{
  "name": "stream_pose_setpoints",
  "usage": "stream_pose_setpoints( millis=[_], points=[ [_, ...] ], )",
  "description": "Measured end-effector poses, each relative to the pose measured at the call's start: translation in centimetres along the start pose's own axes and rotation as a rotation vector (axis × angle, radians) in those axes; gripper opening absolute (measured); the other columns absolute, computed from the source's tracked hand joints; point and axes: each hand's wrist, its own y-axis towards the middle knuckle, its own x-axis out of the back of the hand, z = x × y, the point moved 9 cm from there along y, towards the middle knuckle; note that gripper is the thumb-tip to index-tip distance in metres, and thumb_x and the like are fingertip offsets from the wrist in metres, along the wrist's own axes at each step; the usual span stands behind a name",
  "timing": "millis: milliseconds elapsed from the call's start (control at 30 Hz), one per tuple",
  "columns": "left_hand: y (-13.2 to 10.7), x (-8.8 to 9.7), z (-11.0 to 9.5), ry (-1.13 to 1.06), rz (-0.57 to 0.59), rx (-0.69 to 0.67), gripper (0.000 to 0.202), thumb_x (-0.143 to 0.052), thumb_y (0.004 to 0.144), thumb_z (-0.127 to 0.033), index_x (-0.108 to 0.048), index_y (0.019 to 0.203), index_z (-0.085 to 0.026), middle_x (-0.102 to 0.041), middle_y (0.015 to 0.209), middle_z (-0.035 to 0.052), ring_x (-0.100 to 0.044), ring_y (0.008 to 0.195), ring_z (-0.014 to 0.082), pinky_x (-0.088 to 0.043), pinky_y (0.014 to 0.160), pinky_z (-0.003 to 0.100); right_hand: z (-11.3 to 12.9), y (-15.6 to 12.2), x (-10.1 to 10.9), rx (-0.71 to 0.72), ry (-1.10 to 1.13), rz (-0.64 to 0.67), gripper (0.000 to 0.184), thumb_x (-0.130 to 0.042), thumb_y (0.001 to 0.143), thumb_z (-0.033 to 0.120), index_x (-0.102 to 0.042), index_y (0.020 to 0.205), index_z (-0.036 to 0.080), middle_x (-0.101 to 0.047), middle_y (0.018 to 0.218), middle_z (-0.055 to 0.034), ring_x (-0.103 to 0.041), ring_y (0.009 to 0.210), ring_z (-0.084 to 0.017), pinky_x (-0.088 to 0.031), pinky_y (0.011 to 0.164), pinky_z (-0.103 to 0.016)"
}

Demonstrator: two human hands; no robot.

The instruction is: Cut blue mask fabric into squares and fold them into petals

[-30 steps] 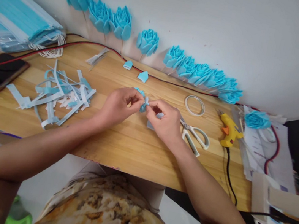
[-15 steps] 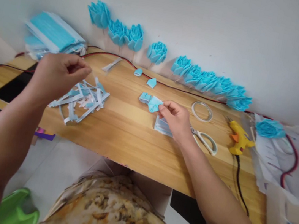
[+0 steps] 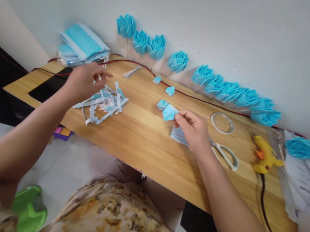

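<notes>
My right hand [image 3: 193, 128] pinches a small folded blue mask-fabric piece [image 3: 170, 112] between thumb and fingertips. Just behind that piece, another folded blue piece [image 3: 162, 104] rests on the table. Under and beside the same hand lies a stack of pale blue strips [image 3: 179, 135], partly covered. My left hand [image 3: 88, 78] hovers over a heap of white and blue offcut strips [image 3: 106, 103], index finger stretched out, nothing visible in it. Two more folded blue pieces [image 3: 170, 90] sit farther back.
Blue fabric flowers [image 3: 178, 61] on stems lean along the wall. Face masks [image 3: 85, 45] are stacked at back left, near a black phone-like slab [image 3: 48, 88]. Scissors [image 3: 227, 156], a tape roll [image 3: 222, 123] and a yellow glue gun [image 3: 265, 155] lie right. A cable [image 3: 202, 101] crosses the back.
My left hand's fingers have parted from a pinch over the offcut heap. My right hand still holds the folded piece. The whole view has shifted left, so things appear farther right.
</notes>
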Motion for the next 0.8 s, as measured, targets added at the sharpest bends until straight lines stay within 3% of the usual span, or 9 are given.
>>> stream_pose_setpoints(
  millis=[67,200,300,533,800],
  points=[
    [-0.5,-1.1,-2.8,-0.071,0.001,-0.083,0.02,-0.068,0.085,-0.034,-0.073,0.1,-0.022,-0.066,0.082,0.0,-0.05,0.071,0.0143,-0.038,0.068,0.03,0.2,-0.1,-0.5,0.011,-0.012,0.058,0.018,-0.063,0.079,0.035,-0.066,0.077,0.017,-0.061,0.065,0.0013,-0.052,0.06,-0.011,-0.04,0.058,-0.025],
    [-1.5,-5.3,-8.3,-0.172,0.195,-0.207,0.028,-0.059,0.09,-0.036,-0.073,0.104,-0.018,-0.072,0.099,0.0052,-0.061,0.083,0.0165,-0.045,0.071,0.029,0.7,-0.5,-1.6,0.042,-0.046,0.184,0.02,-0.06,0.083,0.037,-0.064,0.077,0.018,-0.056,0.064,0.0026,-0.045,0.057,-0.009,-0.034,0.055,-0.023],
    [-1.7,-8.2,-10.9,-0.204,0.304,-0.267,0.029,-0.056,0.091,-0.039,-0.074,0.103,-0.019,-0.073,0.1,0.0057,-0.062,0.084,0.0163,-0.044,0.069,0.027,1.1,-0.8,-1.9,0.071,-0.122,0.224,0.02,-0.057,0.085,0.035,-0.064,0.079,0.018,-0.054,0.065,0.0027,-0.042,0.056,-0.009,-0.033,0.055,-0.023],
    [-1.5,-12.7,-12.8,-0.208,0.5,-0.301,0.027,-0.058,0.088,-0.038,-0.075,0.089,-0.017,-0.068,0.074,0.0022,-0.055,0.066,0.0124,-0.037,0.06,0.025,2.2,-1.0,-1.8,0.146,-0.258,0.223,0.017,-0.056,0.084,0.031,-0.064,0.076,0.017,-0.055,0.063,0.0027,-0.044,0.059,-0.009,-0.035,0.059,-0.024],
    [-1.0,-14.3,-13.1,-0.366,0.541,-0.184,0.015,-0.063,0.08,-0.03,-0.067,0.075,-0.015,-0.058,0.061,-0.0014,-0.049,0.056,0.0095,-0.033,0.053,0.022,2.0,-0.6,-0.9,0.116,-0.18,0.186,0.021,-0.057,0.085,0.035,-0.064,0.074,0.018,-0.057,0.065,0.0019,-0.047,0.06,-0.01,-0.038,0.059,-0.025]
  ],
)
